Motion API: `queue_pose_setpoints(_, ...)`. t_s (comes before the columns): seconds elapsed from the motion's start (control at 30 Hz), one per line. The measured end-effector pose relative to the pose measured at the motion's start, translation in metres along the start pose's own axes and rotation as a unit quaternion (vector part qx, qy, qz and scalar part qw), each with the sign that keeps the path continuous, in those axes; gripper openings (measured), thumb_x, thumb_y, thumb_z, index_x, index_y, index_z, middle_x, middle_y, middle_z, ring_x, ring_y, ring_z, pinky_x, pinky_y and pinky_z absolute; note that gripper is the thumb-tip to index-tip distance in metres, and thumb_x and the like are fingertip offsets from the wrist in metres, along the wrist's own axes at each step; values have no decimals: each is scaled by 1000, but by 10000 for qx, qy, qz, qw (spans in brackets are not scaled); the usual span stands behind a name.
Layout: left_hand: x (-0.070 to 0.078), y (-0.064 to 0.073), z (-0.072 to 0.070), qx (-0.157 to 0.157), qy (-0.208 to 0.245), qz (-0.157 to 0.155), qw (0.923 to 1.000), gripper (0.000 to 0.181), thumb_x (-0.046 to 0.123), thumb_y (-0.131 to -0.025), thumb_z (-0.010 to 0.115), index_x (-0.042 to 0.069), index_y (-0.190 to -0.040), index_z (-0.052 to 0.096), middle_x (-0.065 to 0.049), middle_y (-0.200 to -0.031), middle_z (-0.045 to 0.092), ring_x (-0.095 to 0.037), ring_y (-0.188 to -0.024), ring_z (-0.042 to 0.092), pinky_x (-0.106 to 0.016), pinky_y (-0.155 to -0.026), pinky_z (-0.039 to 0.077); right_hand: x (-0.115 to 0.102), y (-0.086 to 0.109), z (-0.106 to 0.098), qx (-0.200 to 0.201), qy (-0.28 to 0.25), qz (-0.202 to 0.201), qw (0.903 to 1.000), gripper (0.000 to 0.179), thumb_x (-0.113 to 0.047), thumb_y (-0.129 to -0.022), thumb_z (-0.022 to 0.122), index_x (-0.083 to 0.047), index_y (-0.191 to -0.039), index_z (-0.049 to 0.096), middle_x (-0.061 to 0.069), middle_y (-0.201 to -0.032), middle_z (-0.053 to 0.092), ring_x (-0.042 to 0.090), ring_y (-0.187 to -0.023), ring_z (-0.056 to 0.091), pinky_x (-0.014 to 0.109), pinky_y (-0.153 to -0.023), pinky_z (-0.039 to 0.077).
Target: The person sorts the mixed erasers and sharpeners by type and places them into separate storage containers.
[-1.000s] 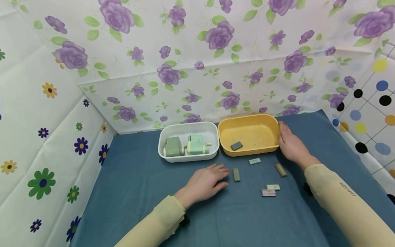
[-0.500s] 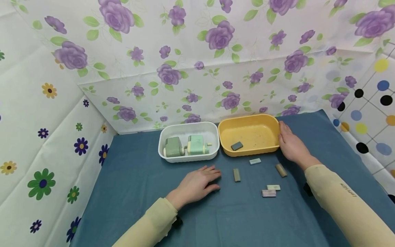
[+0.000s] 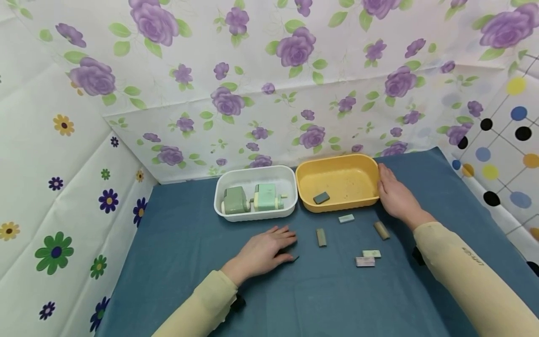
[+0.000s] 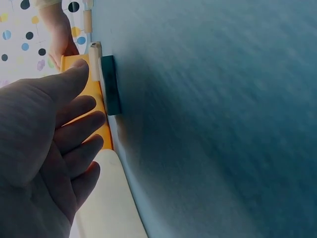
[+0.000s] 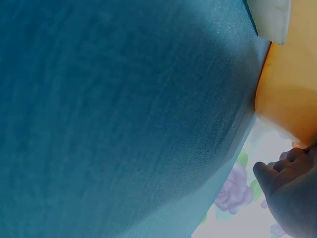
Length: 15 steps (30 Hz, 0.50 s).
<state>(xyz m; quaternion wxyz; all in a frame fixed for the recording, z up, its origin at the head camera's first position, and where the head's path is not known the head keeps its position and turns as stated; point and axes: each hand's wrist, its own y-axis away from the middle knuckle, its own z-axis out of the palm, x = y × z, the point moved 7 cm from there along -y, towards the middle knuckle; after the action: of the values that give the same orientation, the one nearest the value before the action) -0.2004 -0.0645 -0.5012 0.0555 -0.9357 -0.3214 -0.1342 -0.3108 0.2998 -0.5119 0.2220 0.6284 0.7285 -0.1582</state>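
My left hand hovers low over the cloth in front of the white basket, fingers extended, nothing in its grasp. To its right lies a grey-green eraser, apart from the fingertips. My right hand rests its straight fingers along the right end of the yellow basket. Inside that basket sits a dark grey eraser. In the left wrist view the thumb and fingers are loosely spread, with a dark green eraser beyond them.
A white basket holds two crank pencil sharpeners, one olive, one mint. More erasers lie about: a pale blue one, a tan one, a pale green one and a pink one. Flowered sheeting rises behind.
My left hand has drawn back leftward, away from the grey-green eraser. The right hand keeps its place at the yellow basket, and the erasers lie as before.
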Motion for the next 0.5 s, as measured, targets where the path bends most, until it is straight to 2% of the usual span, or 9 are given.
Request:
queue_pose_setpoints(0.17, -2, 4, 1, -35, 13, -2, 10000, 54, 38, -105, 71, 10, -150, 64, -6, -154, 61, -25, -151, 46, -40, -127, 31, 2, -1, 1, -42, 14, 8, 10000, 66, -31, -119, 21, 0, -168, -10, 25, -176, -6, 47, -162, -1, 65, -128, 9)
queue_pose_setpoints(0.5, 0, 4, 7, -188, 14, 187, 9996, 54, 36, -103, 75, 14, -150, 64, -2, -155, 60, -21, -152, 44, -36, -127, 31, 2, -1, 1, -59, 11, 42, 10000, 66, -31, -119, 21, 0, -168, -10, 24, -176, -7, 46, -162, -2, 65, -128, 9)
